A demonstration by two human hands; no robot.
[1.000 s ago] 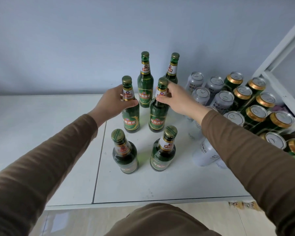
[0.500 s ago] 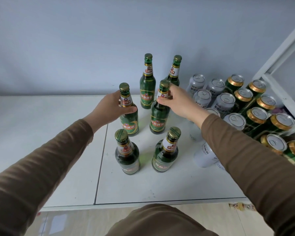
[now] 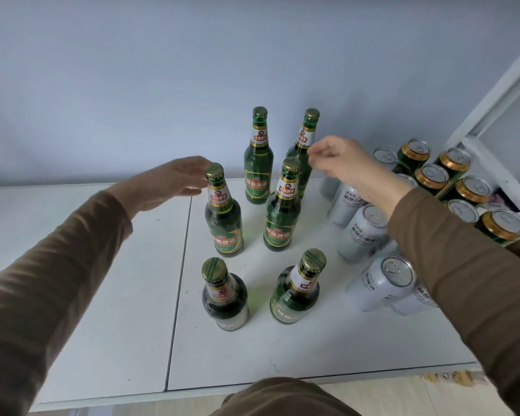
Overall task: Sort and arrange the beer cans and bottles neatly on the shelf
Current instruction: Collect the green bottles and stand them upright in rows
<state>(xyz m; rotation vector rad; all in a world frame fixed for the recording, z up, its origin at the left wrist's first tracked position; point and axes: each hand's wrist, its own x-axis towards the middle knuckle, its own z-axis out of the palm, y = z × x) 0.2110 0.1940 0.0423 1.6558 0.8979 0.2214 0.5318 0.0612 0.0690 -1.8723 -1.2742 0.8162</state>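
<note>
White shelf (image 3: 312, 349): bears all stock. Silver beer cans (image 3: 364, 229) and gold-rimmed green cans (image 3: 433, 175), massed at 3 o'clock. Six green beer bottles (image 3: 224, 217), upright in paired rows at centre. Left hand (image 3: 168, 183), 10 o'clock, fingers relaxed, holding nothing. Right hand (image 3: 339, 163), 1 o'clock, fingers loosely curled, empty. Advice: grip necks low, align rows, avoid knocking neighbours.

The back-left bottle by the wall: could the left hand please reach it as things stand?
Probably yes. The left hand hangs open beside the middle-left bottle, and the back-left bottle stands upright just beyond, its left side unobstructed.
</note>
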